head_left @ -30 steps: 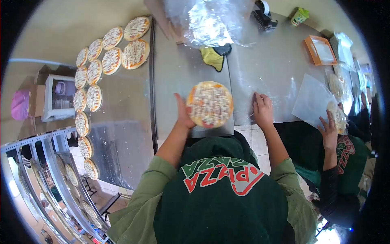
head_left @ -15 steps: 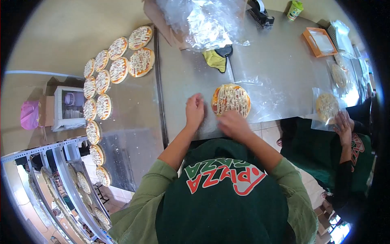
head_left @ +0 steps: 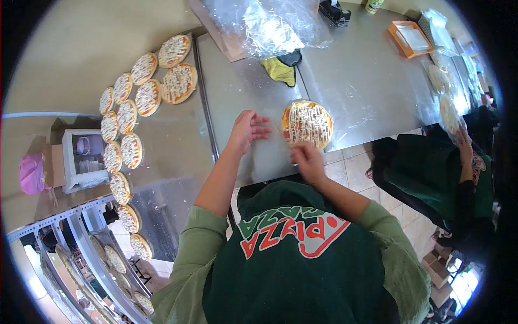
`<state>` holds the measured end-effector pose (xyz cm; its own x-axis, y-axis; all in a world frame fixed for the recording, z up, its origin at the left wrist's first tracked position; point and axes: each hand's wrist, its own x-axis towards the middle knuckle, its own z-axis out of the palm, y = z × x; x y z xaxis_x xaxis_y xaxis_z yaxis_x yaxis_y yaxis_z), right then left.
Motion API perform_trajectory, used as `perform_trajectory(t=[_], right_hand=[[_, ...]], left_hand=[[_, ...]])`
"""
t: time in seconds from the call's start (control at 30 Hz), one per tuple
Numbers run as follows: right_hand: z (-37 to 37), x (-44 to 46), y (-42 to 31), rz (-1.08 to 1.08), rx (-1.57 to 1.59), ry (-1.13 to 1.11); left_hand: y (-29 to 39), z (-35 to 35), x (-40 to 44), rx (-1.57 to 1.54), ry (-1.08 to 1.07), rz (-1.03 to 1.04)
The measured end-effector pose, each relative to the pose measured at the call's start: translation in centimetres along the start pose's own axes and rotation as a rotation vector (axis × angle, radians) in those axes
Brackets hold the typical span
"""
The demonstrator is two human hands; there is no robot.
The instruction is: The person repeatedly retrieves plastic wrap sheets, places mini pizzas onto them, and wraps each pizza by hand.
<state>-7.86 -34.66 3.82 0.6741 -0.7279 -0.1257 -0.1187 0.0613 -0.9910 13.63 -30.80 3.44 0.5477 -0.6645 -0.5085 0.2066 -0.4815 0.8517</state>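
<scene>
A round pizza [head_left: 307,123] with pale shredded topping and zigzag lines of sauce lies on the metal table in front of me. Left of it, my left hand [head_left: 249,130] is raised with its fingers apart, holding nothing and not touching the pizza. At the pizza's near edge is my right hand [head_left: 308,161], its fingers curled in; whatever they may hold is hidden. Clear plastic film glints on the table just right of the pizza.
Several similar pizzas [head_left: 179,83] line the left table. Crumpled clear plastic bags [head_left: 270,32] and a yellow-black cloth [head_left: 280,70] lie at the back. An orange tray [head_left: 411,40] stands far right. A co-worker at right holds a bagged pizza [head_left: 449,113]. A shelf rack [head_left: 86,232] stands lower left.
My left hand has moved a little left and its fingers have spread. My right hand stays by the pizza's near edge. The co-worker's bagged pizza has moved and tilted. The view has shifted slightly.
</scene>
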Motion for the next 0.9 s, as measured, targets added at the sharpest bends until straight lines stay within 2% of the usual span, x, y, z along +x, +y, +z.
perform_trajectory(t=[0.07,0.13,0.2,0.23,0.27,0.37,0.43,0.47,0.53,0.63,0.67,0.77,0.9], right_hand=[[-3.2,-0.3,-0.7,0.153,0.208,0.307],[-5.5,-0.8,1.4,0.270,0.220,0.357],[-7.0,-1.0,2.8,0.383,0.201,0.353],[-7.7,-0.8,3.0,0.311,0.009,0.394],[-8.3,-0.4,3.2,0.242,-0.185,0.433],[-11.7,2.0,0.7,0.083,-0.648,0.655],[-14.8,3.9,0.9,-0.109,-0.962,0.798],[-15.8,4.8,0.9,-0.059,-0.968,0.747],[-17.6,5.9,0.5,0.042,-0.978,0.628],[-19.0,6.9,0.3,0.248,-0.781,0.430],[-19.7,6.9,1.1,0.194,-0.693,0.441],[-21.2,6.3,2.1,0.238,-0.617,0.470],[-21.8,5.9,2.0,0.261,-0.487,0.551]], left_hand=[[-1.2,3.0,-1.1,0.012,0.059,0.203],[-1.7,5.6,-2.0,0.030,0.115,0.411],[-1.5,7.6,-2.1,0.442,0.089,0.765],[-1.4,8.5,-2.2,0.650,0.072,0.938],[-1.4,9.4,-2.5,0.886,0.045,0.873],[-0.5,10.9,-2.5,1.095,-0.001,0.806],[1.6,12.0,-2.5,1.174,0.012,0.823],[2.3,12.6,-2.4,1.214,0.017,0.830],[2.7,15.1,1.6,1.093,-0.360,0.889],[3.7,20.5,6.7,1.042,-0.698,0.808],[3.9,21.9,7.6,1.052,-0.777,0.758],[7.0,23.6,5.6,1.377,-0.509,0.773],[9.1,24.1,5.5,1.459,-0.450,0.681]])
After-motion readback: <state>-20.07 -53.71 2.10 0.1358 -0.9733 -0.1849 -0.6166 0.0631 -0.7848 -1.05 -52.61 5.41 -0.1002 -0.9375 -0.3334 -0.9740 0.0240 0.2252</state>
